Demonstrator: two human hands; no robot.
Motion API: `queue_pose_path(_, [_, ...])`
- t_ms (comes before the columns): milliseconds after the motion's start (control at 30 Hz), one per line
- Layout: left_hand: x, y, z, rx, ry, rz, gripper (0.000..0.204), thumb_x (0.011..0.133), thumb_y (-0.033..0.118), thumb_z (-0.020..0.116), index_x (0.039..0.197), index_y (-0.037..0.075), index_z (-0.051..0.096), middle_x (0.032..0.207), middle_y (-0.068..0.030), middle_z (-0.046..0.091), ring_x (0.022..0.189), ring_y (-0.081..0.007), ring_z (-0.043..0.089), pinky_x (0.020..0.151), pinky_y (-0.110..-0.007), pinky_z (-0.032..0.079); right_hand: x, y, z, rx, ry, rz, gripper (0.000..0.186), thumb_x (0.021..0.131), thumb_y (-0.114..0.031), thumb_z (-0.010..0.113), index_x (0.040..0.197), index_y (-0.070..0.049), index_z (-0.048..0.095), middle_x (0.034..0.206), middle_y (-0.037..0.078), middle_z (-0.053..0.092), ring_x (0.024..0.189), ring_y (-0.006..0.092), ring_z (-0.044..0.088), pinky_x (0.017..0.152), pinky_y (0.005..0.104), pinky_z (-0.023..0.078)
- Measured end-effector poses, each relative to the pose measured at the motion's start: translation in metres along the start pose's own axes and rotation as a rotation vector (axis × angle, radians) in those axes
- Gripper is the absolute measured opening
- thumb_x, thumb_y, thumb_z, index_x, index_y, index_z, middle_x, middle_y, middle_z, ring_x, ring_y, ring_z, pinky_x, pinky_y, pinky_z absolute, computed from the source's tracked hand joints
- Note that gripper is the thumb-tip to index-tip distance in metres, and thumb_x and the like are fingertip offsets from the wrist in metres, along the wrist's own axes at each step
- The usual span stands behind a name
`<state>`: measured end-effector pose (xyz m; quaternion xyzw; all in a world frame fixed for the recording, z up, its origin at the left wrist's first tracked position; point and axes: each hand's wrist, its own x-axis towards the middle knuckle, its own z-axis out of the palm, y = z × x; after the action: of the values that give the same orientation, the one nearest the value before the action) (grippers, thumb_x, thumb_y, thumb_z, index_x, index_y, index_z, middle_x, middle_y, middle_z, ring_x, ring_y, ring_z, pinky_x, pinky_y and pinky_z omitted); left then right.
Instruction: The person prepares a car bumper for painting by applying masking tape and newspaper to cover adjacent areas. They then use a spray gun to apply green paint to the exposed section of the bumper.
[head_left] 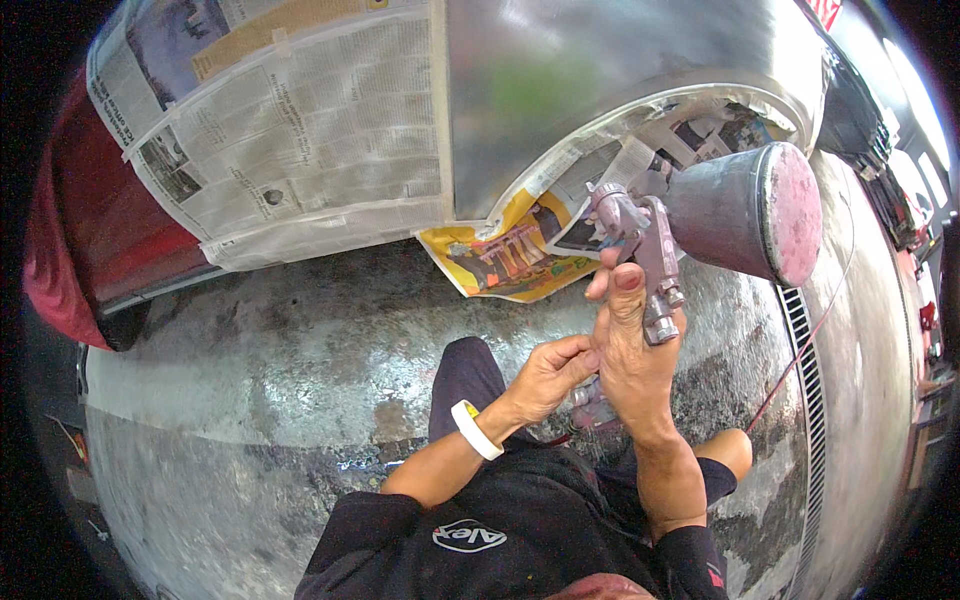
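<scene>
A paint spray gun point(657, 250) with a dark cup point(722, 212) is gripped in my right hand point(638, 372). Pinkish paint residue coats the gun and the cup's round end, and the cup tilts out to the right. My left hand point(548, 380), below a white wristband point(476, 430), is closed with thumb and fingers pinched against the right hand by the gun's handle. What those fingertips hold is hidden. Just beyond the gun is a car's bare grey panel point(540, 105), its wheel arch stuffed with masking newspaper point(510, 250).
Taped newspaper point(330, 130) covers the car body left of the grey panel, with dark red bodywork point(150, 230) beyond it. A thin reddish hose point(790, 378) crosses a slotted floor drain point(813, 430) at right. The concrete floor point(300, 330) looks stained and shiny.
</scene>
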<state>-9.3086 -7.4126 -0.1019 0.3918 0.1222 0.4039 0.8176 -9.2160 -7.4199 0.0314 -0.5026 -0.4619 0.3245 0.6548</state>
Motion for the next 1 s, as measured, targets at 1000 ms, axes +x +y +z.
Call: queue_pose_path(1000, [-0.109, -0.09, -0.175, 1.495, 0.475, 0.049, 0.026, 0.091, 0.027, 0.071, 0.106, 0.006, 0.075, 0.104, -0.007, 0.074, 0.103, -0.0279, 0.063, 0.093, -0.043, 0.045, 0.024, -0.032, 0.027, -0.031, -0.101, 0.034, 0.051, 0.099, -0.05, 0.064, 0.114, -0.001, 0.065, 0.079, -0.002, 0.06, 0.049, 0.0028, 0.042, 0.044, 0.0218, 0.033])
